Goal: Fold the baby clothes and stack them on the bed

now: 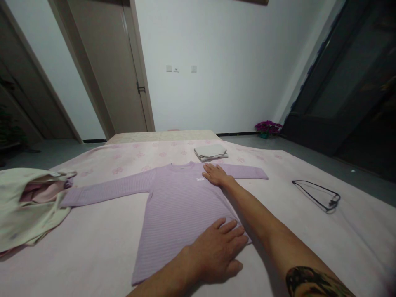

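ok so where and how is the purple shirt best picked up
Probably by its right edge, coming from the right: pinch near the shoulder and at the bottom corner. The shirt lies flat with both sleeves spread, so that side gives two well-separated grip spots. The right hand is near that shoulder and the left hand is by the bottom corner.

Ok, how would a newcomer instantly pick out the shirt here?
Start at the pink-patterned cover filling the lower view. In its middle, under the left hand and right hand, lies a lilac long-sleeved shirt. Unlike the folded pale cloth beyond it, it is spread flat, sleeves out, with a small white chest mark.
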Action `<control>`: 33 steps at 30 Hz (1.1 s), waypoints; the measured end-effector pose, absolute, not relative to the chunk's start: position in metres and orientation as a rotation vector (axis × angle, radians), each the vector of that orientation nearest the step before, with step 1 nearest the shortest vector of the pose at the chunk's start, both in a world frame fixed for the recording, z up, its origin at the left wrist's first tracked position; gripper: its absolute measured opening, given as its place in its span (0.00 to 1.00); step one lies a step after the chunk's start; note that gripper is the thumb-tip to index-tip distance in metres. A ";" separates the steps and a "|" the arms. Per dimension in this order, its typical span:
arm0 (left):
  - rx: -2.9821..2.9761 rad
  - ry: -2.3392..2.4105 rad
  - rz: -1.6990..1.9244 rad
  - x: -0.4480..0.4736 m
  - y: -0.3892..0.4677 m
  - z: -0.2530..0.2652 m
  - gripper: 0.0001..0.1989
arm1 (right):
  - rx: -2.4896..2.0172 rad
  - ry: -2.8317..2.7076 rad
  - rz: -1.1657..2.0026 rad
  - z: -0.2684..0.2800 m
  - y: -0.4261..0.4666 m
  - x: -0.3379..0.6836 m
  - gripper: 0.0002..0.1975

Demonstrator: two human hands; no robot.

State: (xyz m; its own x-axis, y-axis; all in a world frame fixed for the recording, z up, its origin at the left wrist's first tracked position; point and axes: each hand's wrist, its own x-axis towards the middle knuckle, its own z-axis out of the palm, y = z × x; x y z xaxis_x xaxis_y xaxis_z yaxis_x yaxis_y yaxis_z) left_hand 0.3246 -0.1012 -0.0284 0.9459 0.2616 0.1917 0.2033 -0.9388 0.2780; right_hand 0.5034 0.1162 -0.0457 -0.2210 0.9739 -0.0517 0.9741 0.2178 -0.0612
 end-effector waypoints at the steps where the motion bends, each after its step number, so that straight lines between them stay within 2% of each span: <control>1: 2.835 0.344 0.330 0.324 -0.101 -0.029 0.29 | 2.001 2.429 -0.109 -0.044 0.113 0.505 0.30; 6: 2.770 0.314 0.372 0.323 -0.101 -0.032 0.25 | 2.153 2.390 -0.029 -0.034 0.082 0.506 0.29; 11: 2.728 0.317 0.409 0.325 -0.103 -0.032 0.20 | 2.335 2.285 0.032 -0.037 0.035 0.504 0.23; 23: 2.693 0.331 0.489 0.324 -0.107 -0.035 0.19 | 2.262 2.400 0.032 -0.042 0.017 0.522 0.17; 29: 2.673 0.305 0.545 0.325 -0.106 -0.040 0.17 | 2.295 2.543 0.114 -0.034 -0.001 0.504 0.24; 33: 2.639 0.310 0.560 0.324 -0.106 -0.042 0.15 | 1.926 2.714 -0.116 -0.047 -0.024 0.497 0.33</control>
